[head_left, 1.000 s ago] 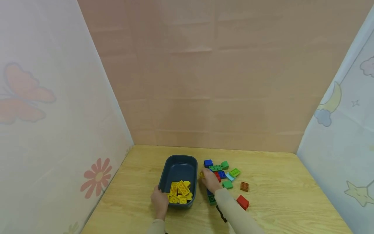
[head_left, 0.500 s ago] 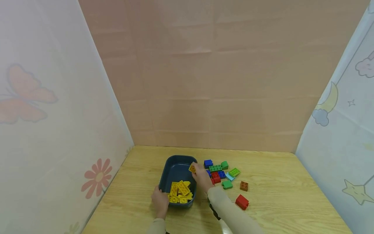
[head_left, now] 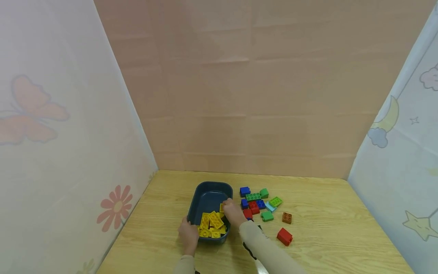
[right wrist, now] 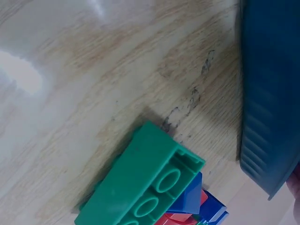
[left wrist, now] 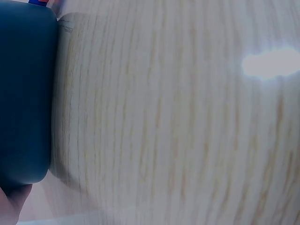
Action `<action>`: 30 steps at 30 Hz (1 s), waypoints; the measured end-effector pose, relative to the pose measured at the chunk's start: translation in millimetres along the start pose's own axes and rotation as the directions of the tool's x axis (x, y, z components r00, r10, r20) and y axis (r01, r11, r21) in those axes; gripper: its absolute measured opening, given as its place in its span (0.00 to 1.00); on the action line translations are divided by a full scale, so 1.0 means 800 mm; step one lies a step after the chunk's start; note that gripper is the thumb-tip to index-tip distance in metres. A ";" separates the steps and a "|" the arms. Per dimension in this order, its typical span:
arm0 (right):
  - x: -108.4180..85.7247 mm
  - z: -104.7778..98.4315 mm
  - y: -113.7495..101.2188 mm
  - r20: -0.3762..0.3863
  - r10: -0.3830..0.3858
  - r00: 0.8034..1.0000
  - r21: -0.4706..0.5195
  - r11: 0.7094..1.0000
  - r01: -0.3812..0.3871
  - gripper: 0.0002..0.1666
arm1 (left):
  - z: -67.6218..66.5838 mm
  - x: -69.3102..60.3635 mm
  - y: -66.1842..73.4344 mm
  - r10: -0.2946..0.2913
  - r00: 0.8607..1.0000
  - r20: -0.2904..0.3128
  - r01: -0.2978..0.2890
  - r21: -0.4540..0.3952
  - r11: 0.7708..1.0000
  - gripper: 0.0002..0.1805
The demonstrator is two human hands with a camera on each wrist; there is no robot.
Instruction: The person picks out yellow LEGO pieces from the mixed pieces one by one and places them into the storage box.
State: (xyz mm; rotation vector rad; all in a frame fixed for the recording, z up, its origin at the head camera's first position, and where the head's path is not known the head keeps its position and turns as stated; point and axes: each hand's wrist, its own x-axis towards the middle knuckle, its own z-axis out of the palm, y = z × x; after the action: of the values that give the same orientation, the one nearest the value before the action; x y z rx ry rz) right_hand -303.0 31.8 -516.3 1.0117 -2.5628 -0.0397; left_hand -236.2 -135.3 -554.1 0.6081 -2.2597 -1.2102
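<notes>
A dark blue plastic bin [head_left: 209,199] sits on the wooden table, with a pile of yellow toy bricks [head_left: 215,220] in its near half. My left hand [head_left: 188,235] grips the bin's left rim near the front corner; the left wrist view shows only a bit of that hand [left wrist: 13,204] beside the bin wall [left wrist: 23,93]. Over the right side of the bin, my right hand [head_left: 234,214] pinches a yellow toy brick [head_left: 222,207] just above the pile. Its fingers partly hide that brick. The right wrist view catches a sliver of the hand [right wrist: 295,187] by the bin.
Right of the bin lie loose blue, green and red bricks [head_left: 253,207], partly behind the right sleeve. A brown brick [head_left: 287,217] and a red brick [head_left: 284,236] lie farther right. A large green brick [right wrist: 136,183] rests on its side near the bin.
My right hand has carried the yellow brick leftward from the loose bricks, over the bin's right rim and down toward the pile. My left hand has stayed on the rim.
</notes>
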 end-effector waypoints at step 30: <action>-0.041 0.004 0.017 -0.159 0.026 0.987 0.229 0.973 0.012 0.12 | -0.004 0.001 0.003 -0.070 0.996 0.051 0.071 -0.014 0.997 0.21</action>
State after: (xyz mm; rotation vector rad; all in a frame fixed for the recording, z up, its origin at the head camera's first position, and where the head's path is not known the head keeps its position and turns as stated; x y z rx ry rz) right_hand -290.9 63.2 -527.8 1.0409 -2.4615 0.3352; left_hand -235.4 -136.1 -550.4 0.6636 -2.2861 -1.2897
